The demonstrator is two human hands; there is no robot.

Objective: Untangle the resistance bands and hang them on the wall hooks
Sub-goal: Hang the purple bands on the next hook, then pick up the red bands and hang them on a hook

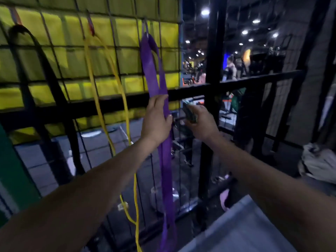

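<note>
A black wire grid panel is filling the far left of the scene, with yellow padding showing behind it and a thick black rail running across to the right. Three resistance bands are hanging from the grid. The black band is looping down at the far left. The purple band — the broadest of them — is hanging from a metal hook near the grid's right edge and dropping straight down past the bottom of the view. The thin yellow band is hanging between those two, its strands trailing low toward the near side.

The left hand is resting against the purple band just below the rail, fingers curling around the strap and holding it. The right hand is sitting just to the right of it, apart from the purple band, its fingers closing on a small dark object — too blurred to name.

A pale bundle of cloth is lying on the floor at the far right.
</note>
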